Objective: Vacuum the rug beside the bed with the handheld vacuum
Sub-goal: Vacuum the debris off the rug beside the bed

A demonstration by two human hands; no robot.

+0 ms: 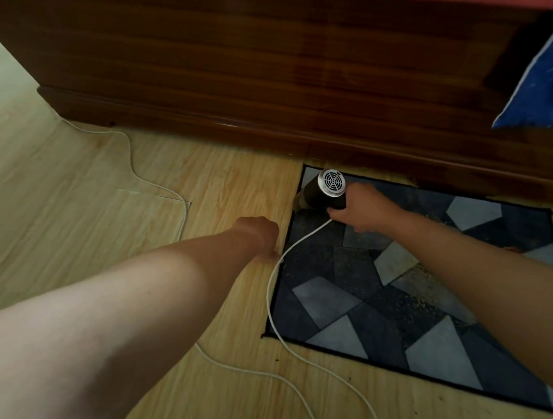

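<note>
Black handheld vacuum with silver vented end cap (327,190): on the far left corner of the grey-and-navy geometric rug (385,299), just beside the dark wooden bed frame (262,82). Right grip (365,209): curled round the vacuum's body. Left grip (259,234): at the rug's left edge (fingers hidden; open or closed cannot be told). White cord (273,292): trails over the rug.

Rug (321,296) on floor (76,203) before bed frame (261,66); vacuum (328,187) at rug's far-left corner; cord (272,283) lies leftward.

Home bedroom — dark wooden bed frame (261,66), patterned rug (353,301), wood-look floor (75,187)
</note>
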